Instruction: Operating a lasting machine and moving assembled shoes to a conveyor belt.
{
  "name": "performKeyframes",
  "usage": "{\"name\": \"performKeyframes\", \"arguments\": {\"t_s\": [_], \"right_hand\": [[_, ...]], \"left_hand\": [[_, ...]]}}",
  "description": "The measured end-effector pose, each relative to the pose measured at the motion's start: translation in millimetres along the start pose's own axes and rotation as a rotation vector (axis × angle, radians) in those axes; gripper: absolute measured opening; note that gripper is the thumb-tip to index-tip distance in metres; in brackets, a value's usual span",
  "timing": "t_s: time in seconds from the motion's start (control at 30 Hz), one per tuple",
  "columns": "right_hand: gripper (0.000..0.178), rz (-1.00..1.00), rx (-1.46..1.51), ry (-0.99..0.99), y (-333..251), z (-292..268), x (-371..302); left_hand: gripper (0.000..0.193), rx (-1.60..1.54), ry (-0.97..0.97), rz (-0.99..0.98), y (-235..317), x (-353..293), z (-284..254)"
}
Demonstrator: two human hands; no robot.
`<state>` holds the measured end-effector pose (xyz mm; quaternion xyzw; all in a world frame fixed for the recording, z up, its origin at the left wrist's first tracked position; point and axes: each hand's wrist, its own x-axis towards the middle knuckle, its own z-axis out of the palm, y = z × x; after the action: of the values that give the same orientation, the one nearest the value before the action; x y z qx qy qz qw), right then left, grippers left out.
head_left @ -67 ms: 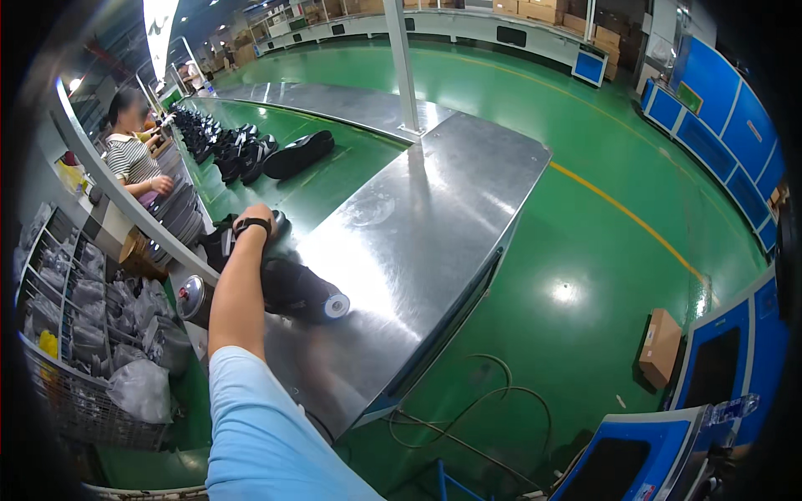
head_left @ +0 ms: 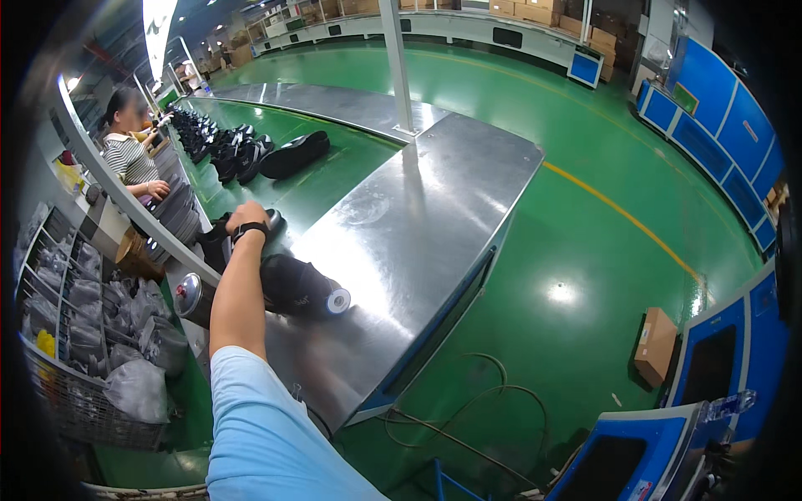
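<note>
My left arm, in a light blue sleeve with a dark band at the wrist, reaches forward on the left side. At its end my left hand (head_left: 248, 215) is closed over a black shoe (head_left: 275, 220) beside the metal table's left edge; the fingertips are hidden. Just right of the forearm lies a dark rounded thing (head_left: 288, 282) whose kind I cannot make out. Against its right end sits a white ring-shaped disc (head_left: 337, 301). Left of the forearm stands a metal canister (head_left: 193, 297) with a red knob. My right hand is out of view.
A shiny metal table (head_left: 451, 184) carries a white post (head_left: 397, 67). Beyond, several black shoes (head_left: 242, 159) line a green conveyor. A co-worker (head_left: 129, 159) stands at left, near a wire rack (head_left: 92, 417) of plastic bags. A hose (head_left: 501, 388) and carton (head_left: 656, 346) lie on the floor.
The view has shifted slightly. My left hand has moved a little to the left and up in the picture, still at the black shoe. The co-worker's hand has shifted slightly.
</note>
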<state>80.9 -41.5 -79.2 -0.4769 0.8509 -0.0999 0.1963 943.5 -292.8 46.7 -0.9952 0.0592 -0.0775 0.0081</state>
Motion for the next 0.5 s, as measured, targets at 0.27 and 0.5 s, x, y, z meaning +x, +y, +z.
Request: {"name": "performKeyframes", "arguments": {"t_s": [0.27, 0.5], "right_hand": [[0.053, -0.008, 0.026, 0.027, -8, 2, 6], [0.054, 0.041, -0.005, -0.004, 43, -1, 0]], "left_hand": [[0.037, -0.113, -0.456, 0.042, -35, 27, 22], [0.048, 0.340, -0.293, 0.292, -40, 124, 120]]}}
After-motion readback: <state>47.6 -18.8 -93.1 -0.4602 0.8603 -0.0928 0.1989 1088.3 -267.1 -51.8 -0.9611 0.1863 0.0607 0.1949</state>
